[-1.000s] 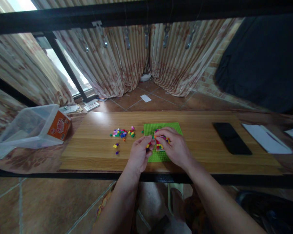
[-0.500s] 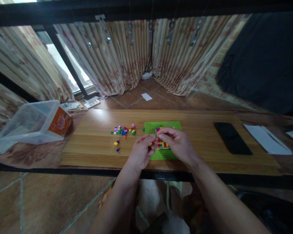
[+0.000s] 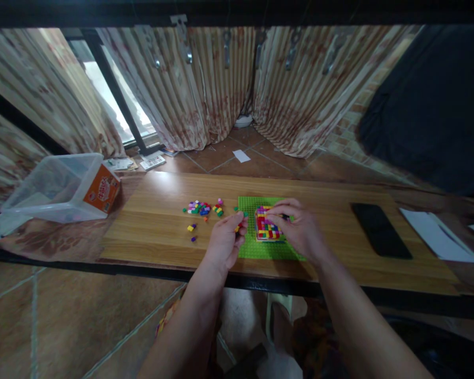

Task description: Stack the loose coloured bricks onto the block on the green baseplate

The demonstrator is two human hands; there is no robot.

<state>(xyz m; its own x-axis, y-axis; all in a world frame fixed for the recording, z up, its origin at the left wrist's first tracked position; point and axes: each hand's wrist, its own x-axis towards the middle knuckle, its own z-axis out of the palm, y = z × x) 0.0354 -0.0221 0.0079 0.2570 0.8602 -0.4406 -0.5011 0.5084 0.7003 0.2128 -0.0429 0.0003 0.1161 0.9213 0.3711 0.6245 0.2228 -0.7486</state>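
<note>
A block of many-coloured toy bricks (image 3: 265, 227), mostly red and yellow on top, stands on a green studded baseplate (image 3: 253, 251). My left hand (image 3: 224, 239) is closed at the plate's left edge, with small toy bricks in its fingers; yellow and green show among them. Over the right part of the brick block, my right hand (image 3: 302, 229) is pinched, its fingertips at the top of the block. Whatever lies between those fingers is too small and covered to make out.
Loose bricks (image 3: 199, 208) lie in a pile left of the baseplate, with a few strays nearer the front. A black phone-like slab (image 3: 381, 230) and white paper (image 3: 438, 237) lie to the right. A clear plastic bin (image 3: 59, 192) with an orange label stands at the far left.
My hands have moved apart from each other. The right one has gone over to the brick block, uncovering more of its top, while the left stays at the plate's left side.
</note>
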